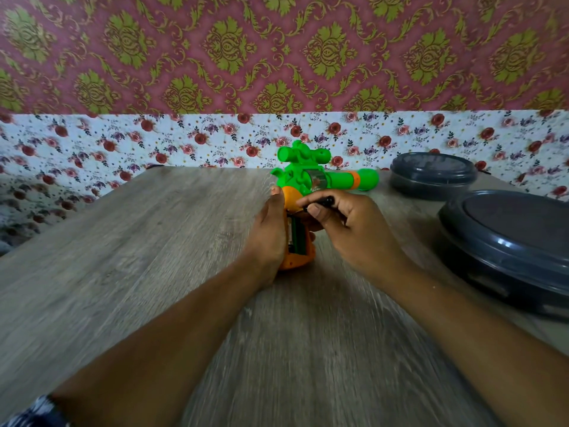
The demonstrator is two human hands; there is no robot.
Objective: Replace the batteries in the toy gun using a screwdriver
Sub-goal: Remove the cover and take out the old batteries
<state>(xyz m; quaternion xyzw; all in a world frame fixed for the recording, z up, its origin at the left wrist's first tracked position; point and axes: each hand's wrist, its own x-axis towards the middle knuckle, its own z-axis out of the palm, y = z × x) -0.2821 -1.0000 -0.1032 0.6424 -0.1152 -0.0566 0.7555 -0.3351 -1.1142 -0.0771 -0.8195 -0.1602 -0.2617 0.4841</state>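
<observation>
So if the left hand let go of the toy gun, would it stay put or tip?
Likely tips: the toy gun stands on its narrow orange grip, green barrel overhanging. Moulded plastic, so probably stiff and light. The left hand steadies it.

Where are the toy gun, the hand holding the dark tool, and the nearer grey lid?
toy gun (341, 177): head view, on its green barrel.
right hand (345, 223): head view, on its back.
nearer grey lid (508, 241): head view, on its rim.

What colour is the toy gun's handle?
Orange, seen from the head camera: the handle below the green body.
</observation>
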